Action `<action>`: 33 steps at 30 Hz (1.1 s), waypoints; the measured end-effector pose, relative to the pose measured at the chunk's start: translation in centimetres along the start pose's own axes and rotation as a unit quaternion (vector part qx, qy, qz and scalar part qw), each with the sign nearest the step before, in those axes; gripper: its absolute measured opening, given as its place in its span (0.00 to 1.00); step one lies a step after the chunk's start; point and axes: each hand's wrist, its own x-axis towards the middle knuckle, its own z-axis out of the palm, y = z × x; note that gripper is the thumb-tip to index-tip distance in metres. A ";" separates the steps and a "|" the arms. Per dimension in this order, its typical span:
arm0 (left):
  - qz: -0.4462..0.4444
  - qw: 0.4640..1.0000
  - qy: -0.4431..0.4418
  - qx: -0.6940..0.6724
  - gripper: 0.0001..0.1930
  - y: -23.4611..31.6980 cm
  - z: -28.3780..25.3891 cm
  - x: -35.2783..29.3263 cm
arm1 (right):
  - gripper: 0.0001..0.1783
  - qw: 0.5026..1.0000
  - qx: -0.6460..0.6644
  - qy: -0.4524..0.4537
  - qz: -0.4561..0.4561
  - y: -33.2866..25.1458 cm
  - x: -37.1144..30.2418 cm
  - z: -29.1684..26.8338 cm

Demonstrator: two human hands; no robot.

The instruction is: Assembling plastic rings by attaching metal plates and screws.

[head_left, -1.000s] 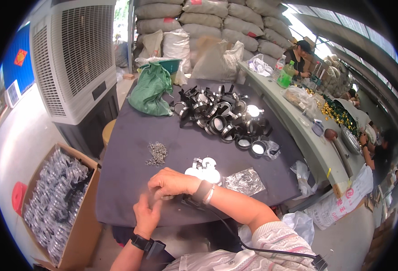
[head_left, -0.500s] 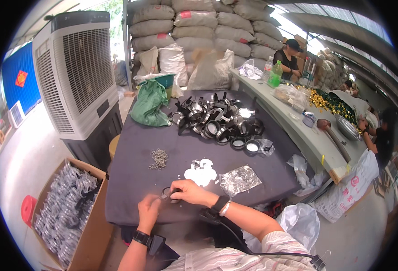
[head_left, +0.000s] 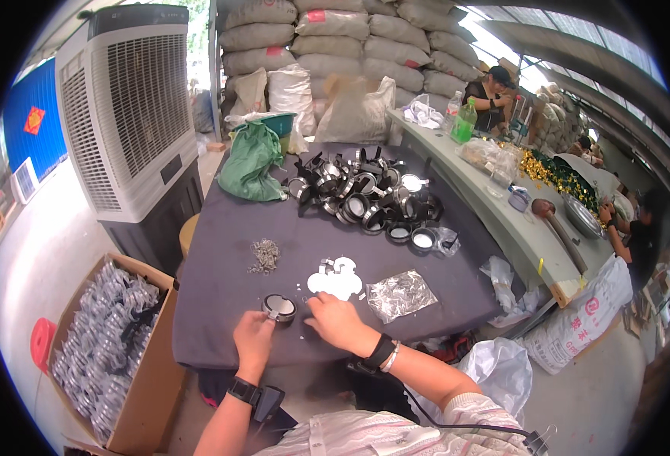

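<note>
Between the fingers of my left hand (head_left: 253,340) is a round black-rimmed disc (head_left: 279,305) with a pale shiny face and a small silvery tab at its near edge. It lies close to the tabletop. My right hand (head_left: 338,325) is just right of it, fingers bent and tips together over the cloth among tiny white bits; whether they pinch anything is too small to tell. Beyond the right hand lie flat white round pieces (head_left: 336,280). A clear bag of small metal parts (head_left: 400,296) sits to their right, a heap of small metal pieces (head_left: 265,255) to their left.
Farther back on the dark cloth-covered table (head_left: 213,304) is a pile of black-rimmed round pieces (head_left: 365,194) beside a green bag (head_left: 251,171). A carton of wrapped parts (head_left: 111,349) stands left, below an air cooler (head_left: 133,114). A long bench (head_left: 495,197) runs along the right; two people work there.
My right hand has left the round disc and moved right, toward the white pieces. The disc now lies face up in my left hand's fingers. The view has shifted slightly.
</note>
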 end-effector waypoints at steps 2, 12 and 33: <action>0.017 0.999 0.028 0.008 0.02 -0.2 -0.3 -0.7 | 0.15 0.987 0.063 0.086 -0.117 -1.7 0.2 0.6; 0.081 0.995 0.039 0.042 0.07 0.0 1.3 -0.4 | 0.07 0.970 0.070 0.136 -0.190 -3.2 1.3 1.6; 0.015 0.997 0.046 0.063 0.04 0.7 0.3 -0.4 | 0.06 0.944 0.052 0.168 -0.278 -4.2 3.2 2.3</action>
